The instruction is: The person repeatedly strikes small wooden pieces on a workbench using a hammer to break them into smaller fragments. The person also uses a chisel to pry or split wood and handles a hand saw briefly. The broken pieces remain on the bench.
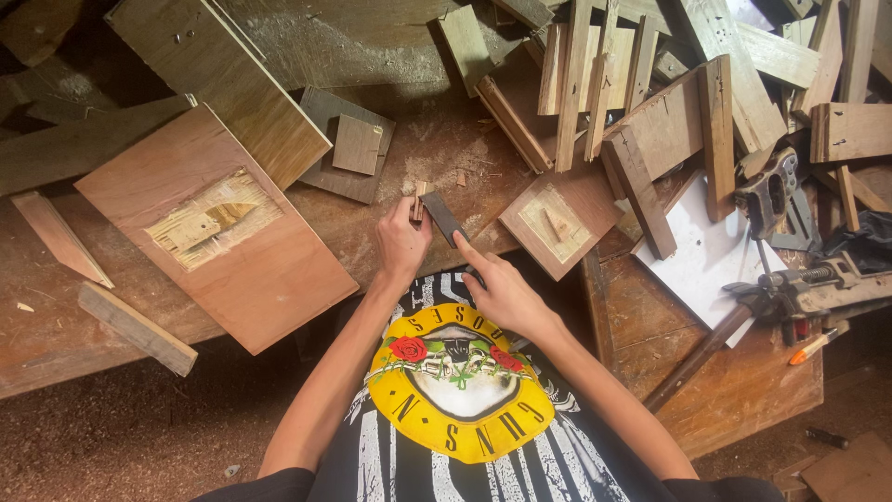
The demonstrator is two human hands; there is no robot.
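Left hand [401, 244] fingers pinch small wood block [420, 198] | right hand [502, 293] fingers grip dark sanding block [443, 217] | workbench [446, 149]

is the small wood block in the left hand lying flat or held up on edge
Held up on edge: the left hand pinches the small wood block upright on the workbench, while the right hand presses a dark flat tool against it.

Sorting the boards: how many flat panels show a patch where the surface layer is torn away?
2: a large reddish plywood panel left of the left hand; a small square panel right of the right hand. The pile may hide others.
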